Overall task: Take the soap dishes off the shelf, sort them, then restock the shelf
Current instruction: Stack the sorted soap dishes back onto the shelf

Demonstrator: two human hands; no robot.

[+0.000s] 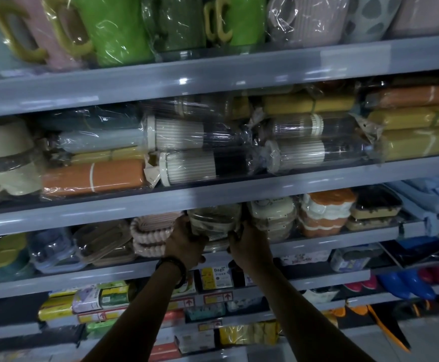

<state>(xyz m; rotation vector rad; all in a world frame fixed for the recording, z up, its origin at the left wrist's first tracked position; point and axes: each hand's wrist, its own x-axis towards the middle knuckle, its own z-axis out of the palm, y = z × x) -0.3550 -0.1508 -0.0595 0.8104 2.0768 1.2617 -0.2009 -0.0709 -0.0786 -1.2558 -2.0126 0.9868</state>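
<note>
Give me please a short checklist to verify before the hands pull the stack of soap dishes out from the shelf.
1. Both hands on the stack: ok. The left hand and right hand press the wrapped olive stack from its two sides.
2. Support under the stack: cannot tell; the fingers hide its bottom.
3. Left neighbour clear: not ok. The pink ribbed dishes sit right against the left hand.
4. Right neighbour clear: not ok. The cream dishes stand very close to the stack.
5. Headroom: cannot tell. The shelf edge above hides the top of the stack.
6. Wrapping intact: cannot tell; the picture is too dark.
</note>
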